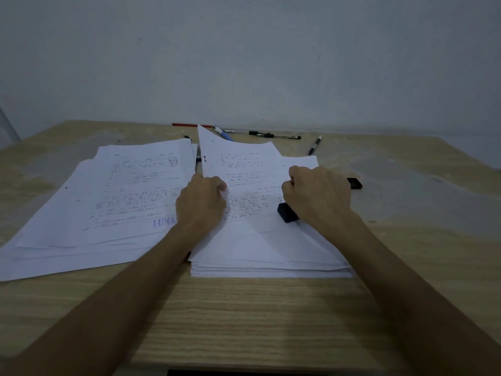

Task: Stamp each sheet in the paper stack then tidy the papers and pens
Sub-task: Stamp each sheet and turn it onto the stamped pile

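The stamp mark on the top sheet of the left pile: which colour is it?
Blue-violet letters, stamp mark, partly hidden by the left hand; head view.

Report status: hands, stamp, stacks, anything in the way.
Left hand pinches top sheet, lifting its left edge. Right hand grips stamp on right stack. Left pile shows a stamped sheet. Pens clear.

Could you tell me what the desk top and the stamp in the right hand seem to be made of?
Desk top: pale matt wood-look board, probably laminate, judging by its even printed grain. Stamp: dark block with squared edges, likely plastic; too dim to be sure.
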